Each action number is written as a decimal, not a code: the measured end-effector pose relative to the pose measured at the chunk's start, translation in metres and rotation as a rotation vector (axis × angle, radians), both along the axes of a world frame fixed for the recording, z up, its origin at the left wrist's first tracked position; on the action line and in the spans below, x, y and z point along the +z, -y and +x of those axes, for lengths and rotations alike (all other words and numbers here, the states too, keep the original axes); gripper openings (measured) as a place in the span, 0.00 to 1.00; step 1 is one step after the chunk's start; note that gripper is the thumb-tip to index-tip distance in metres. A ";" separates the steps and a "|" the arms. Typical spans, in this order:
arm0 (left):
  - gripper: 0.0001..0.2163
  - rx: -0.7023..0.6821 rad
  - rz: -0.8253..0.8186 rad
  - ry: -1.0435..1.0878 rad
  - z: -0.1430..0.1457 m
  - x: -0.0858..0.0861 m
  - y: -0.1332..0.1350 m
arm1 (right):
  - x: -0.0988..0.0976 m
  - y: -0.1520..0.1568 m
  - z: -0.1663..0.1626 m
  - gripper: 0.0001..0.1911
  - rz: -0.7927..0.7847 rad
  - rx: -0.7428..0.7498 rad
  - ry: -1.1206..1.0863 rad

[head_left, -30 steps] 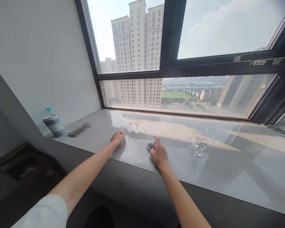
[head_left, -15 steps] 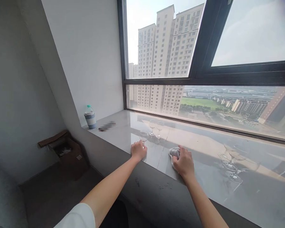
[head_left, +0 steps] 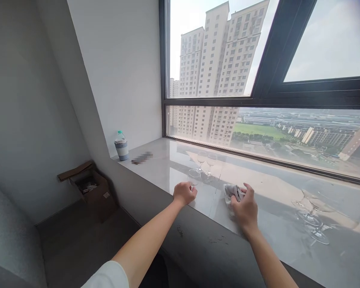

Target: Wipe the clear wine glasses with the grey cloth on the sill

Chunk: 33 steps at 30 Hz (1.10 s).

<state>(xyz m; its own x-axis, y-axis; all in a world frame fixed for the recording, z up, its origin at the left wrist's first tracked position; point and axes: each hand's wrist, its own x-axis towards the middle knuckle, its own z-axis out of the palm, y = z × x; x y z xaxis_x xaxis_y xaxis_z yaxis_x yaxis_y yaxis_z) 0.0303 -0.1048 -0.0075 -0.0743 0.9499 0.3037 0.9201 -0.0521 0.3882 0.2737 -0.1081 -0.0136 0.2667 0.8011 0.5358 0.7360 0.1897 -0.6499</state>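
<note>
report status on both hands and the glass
Left hand shut on small glass stem. Right hand grips grey cloth on sill. Two more glasses close behind, untouched.

Glossy stone sill, clear wine glass, grey cloth

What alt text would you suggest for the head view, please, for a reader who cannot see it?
The left hand grips a wine glass and the right hand clutches a grey cloth on a marble windowsill. More glasses stand behind and to the right.
</note>
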 end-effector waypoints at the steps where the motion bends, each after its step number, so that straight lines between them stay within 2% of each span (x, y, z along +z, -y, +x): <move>1: 0.12 -0.016 0.002 0.000 0.000 0.001 0.001 | 0.009 -0.001 -0.008 0.34 0.040 0.005 -0.015; 6: 0.11 -0.055 -0.030 -0.004 0.001 0.005 0.003 | 0.072 -0.006 -0.067 0.32 0.164 0.121 0.049; 9: 0.11 -0.054 -0.021 -0.013 0.002 0.005 0.003 | 0.104 -0.011 -0.107 0.31 0.093 0.271 0.280; 11: 0.11 -0.062 -0.013 -0.019 0.002 0.004 0.002 | 0.115 -0.013 -0.128 0.32 0.030 0.332 0.460; 14: 0.13 -0.066 -0.027 -0.024 0.000 0.004 0.001 | 0.119 -0.013 -0.150 0.33 -0.031 0.339 0.647; 18: 0.13 -0.088 -0.075 -0.015 -0.001 0.004 -0.001 | 0.119 -0.010 -0.160 0.32 -0.041 0.305 0.782; 22: 0.11 -0.090 -0.044 -0.020 -0.002 0.001 -0.003 | 0.120 -0.008 -0.157 0.30 -0.041 0.268 0.817; 33: 0.12 -0.137 -0.010 -0.051 -0.002 -0.005 -0.004 | 0.126 -0.002 -0.156 0.31 -0.154 0.325 0.870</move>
<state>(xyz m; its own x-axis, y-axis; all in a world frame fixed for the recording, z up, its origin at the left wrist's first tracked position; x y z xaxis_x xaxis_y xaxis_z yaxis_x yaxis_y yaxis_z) 0.0280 -0.1012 -0.0120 0.0714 0.9532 0.2939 0.9233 -0.1747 0.3422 0.1174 -0.1065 0.1120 -0.4266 0.8445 0.3237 0.9007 0.4290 0.0679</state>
